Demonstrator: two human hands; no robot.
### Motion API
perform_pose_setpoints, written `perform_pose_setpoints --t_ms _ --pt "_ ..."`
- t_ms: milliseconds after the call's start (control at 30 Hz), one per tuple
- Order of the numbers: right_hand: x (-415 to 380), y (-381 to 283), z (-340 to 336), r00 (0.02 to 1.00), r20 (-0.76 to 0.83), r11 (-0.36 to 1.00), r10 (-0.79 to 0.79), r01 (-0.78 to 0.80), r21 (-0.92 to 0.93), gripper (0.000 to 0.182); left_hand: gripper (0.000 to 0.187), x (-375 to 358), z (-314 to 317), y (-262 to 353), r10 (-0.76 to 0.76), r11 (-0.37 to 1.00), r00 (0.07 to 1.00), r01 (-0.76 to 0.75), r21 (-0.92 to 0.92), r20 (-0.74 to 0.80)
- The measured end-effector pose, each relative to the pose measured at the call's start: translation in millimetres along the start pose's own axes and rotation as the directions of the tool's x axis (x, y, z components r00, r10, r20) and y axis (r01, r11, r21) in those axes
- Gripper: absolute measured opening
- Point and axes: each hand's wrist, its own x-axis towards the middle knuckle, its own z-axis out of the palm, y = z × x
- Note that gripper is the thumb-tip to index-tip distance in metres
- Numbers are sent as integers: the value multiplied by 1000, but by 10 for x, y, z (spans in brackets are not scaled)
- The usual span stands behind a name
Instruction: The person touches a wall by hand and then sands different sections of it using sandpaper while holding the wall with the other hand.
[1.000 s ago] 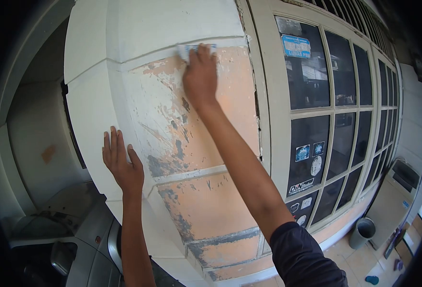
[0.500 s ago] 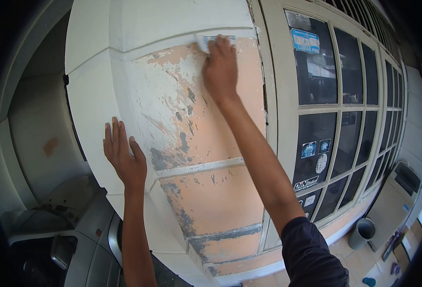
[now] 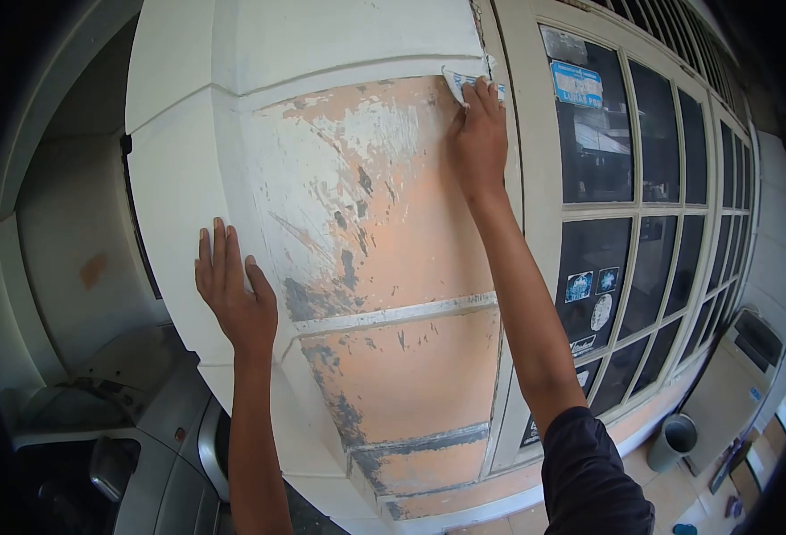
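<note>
My right hand [image 3: 480,143] presses a piece of sandpaper [image 3: 454,85], white-backed with blue print, against the top right corner of the wall panel [image 3: 428,223]. The fingers are closed over the sheet, and its gritty face is hidden. Peach paint covers much of the panel, with worn white and grey patches toward its left side. Lower on the left, my left hand [image 3: 238,290] lies flat on the white pillar [image 3: 174,178], fingers stretched upward and holding nothing.
A white-framed glass door [image 3: 593,169] with stickers adjoins the panel on the right. Down at the left stands a grey car [image 3: 161,464]. On the tiled floor at lower right are a grey bucket [image 3: 675,439] and a pale washing machine [image 3: 733,379].
My right hand has slid the sandpaper rightward along the panel's top edge, to the corner beside the door frame. My left hand stays flat on the pillar.
</note>
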Motion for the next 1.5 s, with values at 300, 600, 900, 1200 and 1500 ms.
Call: perform_pose_setpoints --t_ms 300,600,900,1200,1500 --pt "-168 -1661 771 977 122 942 -173 128 311 31 43 24 -51 -18 57 998 998 -57 -15 11" --pt "-47 23 7 995 -69 997 69 -68 26 34 44 0 20 0 -1 999 1000 0 -32 -31" --pt "-210 -1539 704 974 139 922 -182 119 369 33 44 19 -54 -11 55 998 998 -54 -15 11" --pt "-328 -130 -97 989 -26 989 146 -145 33 40 45 -3 -1 2 26 1000 1000 -26 9 -11" --pt "-453 -1433 434 978 173 946 -118 58 319 37 45 14 -41 -20 60 998 998 -60 -29 -3"
